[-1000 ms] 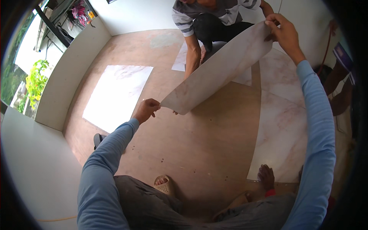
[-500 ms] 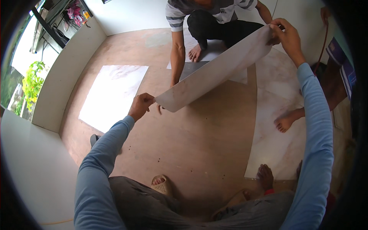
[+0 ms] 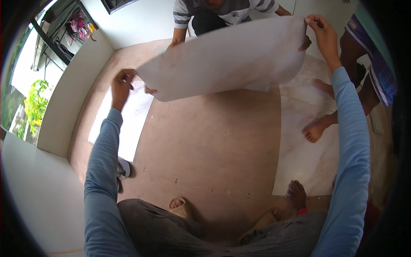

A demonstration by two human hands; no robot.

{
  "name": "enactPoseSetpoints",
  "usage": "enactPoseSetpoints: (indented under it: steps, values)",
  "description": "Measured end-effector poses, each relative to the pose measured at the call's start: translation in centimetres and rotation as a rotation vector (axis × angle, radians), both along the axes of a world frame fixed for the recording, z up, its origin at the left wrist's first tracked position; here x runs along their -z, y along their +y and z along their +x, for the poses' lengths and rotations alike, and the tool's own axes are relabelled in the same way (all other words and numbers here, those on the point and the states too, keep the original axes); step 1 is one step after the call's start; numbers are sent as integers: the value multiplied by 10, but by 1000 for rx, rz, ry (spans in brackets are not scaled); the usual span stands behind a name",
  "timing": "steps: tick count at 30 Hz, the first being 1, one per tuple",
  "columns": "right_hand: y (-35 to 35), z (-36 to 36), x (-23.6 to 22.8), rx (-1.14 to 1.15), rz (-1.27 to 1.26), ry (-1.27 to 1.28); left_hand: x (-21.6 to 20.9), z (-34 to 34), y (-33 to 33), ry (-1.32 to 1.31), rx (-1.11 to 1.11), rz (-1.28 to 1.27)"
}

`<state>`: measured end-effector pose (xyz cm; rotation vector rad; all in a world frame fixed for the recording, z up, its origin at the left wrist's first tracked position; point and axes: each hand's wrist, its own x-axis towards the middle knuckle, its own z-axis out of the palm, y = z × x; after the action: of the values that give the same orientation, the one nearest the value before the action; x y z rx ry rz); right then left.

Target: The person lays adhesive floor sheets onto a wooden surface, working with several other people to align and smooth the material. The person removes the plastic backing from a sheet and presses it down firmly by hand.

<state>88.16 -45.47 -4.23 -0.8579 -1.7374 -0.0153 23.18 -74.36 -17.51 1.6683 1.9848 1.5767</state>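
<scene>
Over the brown floor point(image 3: 214, 145), left hand point(image 3: 122, 88) and right hand point(image 3: 324, 35) pinch a pale sheet's point(image 3: 227, 60) ends.

We obs. sheet point(image 3: 222, 60) off-wht w/ faint pinkish-brn marbling; floor point(image 3: 214, 141) reddish-brn; sleeves point(image 3: 354, 137) lt. blue; trousers point(image 3: 158, 227) dk. grey; slipper point(image 3: 182, 210) tan; plant point(image 3: 36, 103) yel-grn.

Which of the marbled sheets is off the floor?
The curved sheet, held between the person's left hand and right hand; the left sheet and right-side sheets lie on the floor.
</scene>
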Motion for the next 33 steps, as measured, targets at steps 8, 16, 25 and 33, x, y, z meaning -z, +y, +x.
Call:
enactPoseSetpoints:
  steps: [8, 16, 25, 33]
  values:
    - [-27, 8, -104, -170, -232, -30, -211, -34, 17, 198, -104, -12]
    - [-42, 32, -123, -53, -562, -299, -272, -47, 11, 349, -93, -251]
    - [-70, 52, -9, -165, -769, -258, -170, -27, 24, 270, -17, -362]
    - [-51, 54, 55, -116, -601, -203, -92, -12, 55, 304, -117, -228]
